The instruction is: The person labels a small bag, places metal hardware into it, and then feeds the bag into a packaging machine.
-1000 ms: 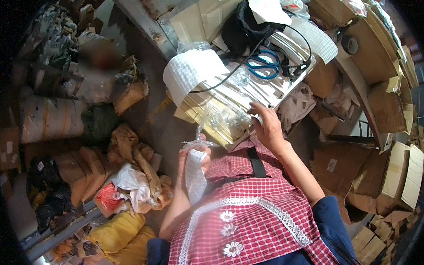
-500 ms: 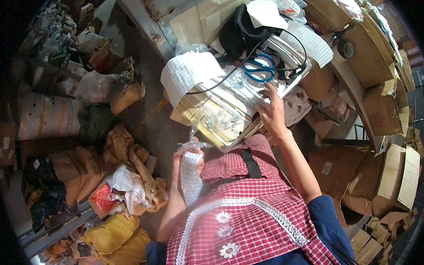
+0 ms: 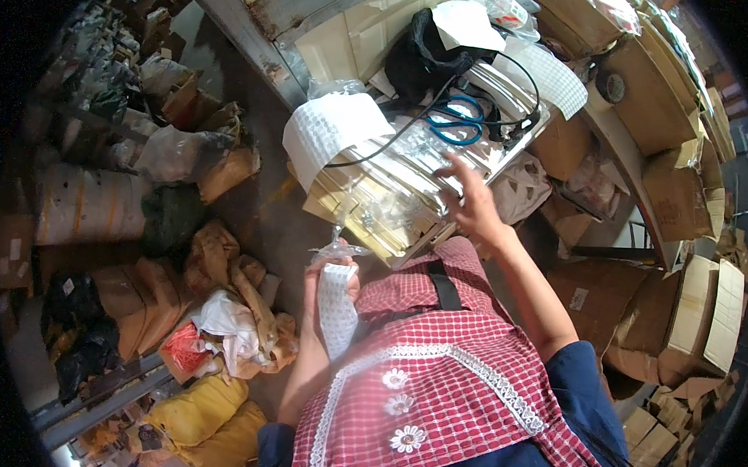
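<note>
My left hand (image 3: 316, 285) is closed round a strip of white printed labels (image 3: 337, 311), which hangs down over my wrist. Crumpled clear plastic (image 3: 341, 250) sticks out above the same fist. Over the near right edge of a box of papers and cards (image 3: 398, 255), my right hand (image 3: 476, 200) is spread, fingers apart, holding nothing. Blue-handled scissors (image 3: 458, 120) lie in the box just beyond its fingertips. Clear plastic bags (image 3: 391, 213) cover part of the cards. A wide sheet of white labels (image 3: 332, 131) curls over the box's left side.
A black cable (image 3: 386, 155) loops across the box, beside a black fabric item (image 3: 419, 56). Metal framing (image 3: 285, 71) borders the far left. Cardboard boxes (image 3: 647, 95) crowd the right. Sacks, brown paper and a yellow bundle (image 3: 195, 413) fill the left floor.
My right hand has drawn slightly left and nearer, away from the scissors, and its fingers have spread. My left hand stays almost still with the label strip.
</note>
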### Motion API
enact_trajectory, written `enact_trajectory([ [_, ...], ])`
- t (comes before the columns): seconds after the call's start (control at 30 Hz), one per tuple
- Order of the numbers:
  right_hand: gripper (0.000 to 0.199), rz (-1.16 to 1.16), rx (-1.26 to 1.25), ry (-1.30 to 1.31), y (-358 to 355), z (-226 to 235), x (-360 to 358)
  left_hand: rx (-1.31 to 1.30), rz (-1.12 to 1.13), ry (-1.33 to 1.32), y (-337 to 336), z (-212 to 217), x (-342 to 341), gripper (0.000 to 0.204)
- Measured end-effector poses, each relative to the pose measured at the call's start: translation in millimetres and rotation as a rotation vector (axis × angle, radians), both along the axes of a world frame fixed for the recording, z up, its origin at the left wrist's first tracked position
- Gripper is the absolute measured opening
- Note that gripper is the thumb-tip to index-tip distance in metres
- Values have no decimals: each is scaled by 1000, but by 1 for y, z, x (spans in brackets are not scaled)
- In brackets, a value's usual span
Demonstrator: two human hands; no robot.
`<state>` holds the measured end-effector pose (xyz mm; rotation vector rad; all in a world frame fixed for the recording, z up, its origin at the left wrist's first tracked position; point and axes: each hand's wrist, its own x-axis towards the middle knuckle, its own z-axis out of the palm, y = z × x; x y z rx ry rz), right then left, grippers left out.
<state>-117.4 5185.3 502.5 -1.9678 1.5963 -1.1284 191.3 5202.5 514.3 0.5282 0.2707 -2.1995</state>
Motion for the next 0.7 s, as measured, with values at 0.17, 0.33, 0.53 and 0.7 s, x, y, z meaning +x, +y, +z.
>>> enact_trajectory([
  [0.17,71,166,85,-25,-5,-3,30,-37,-28,-11,2,4,-5,27],
  [0.33,74,213,108,210,-14,-2,36,12,-71,68,2,-5,1,24],
  [0.53,63,163,303,-251,-13,12,27,-8,-53,-24,1,-1,3,25],
  [0.7,63,3,428,-925,-15,10,11,53,19,-20,-2,-6,7,24],
])
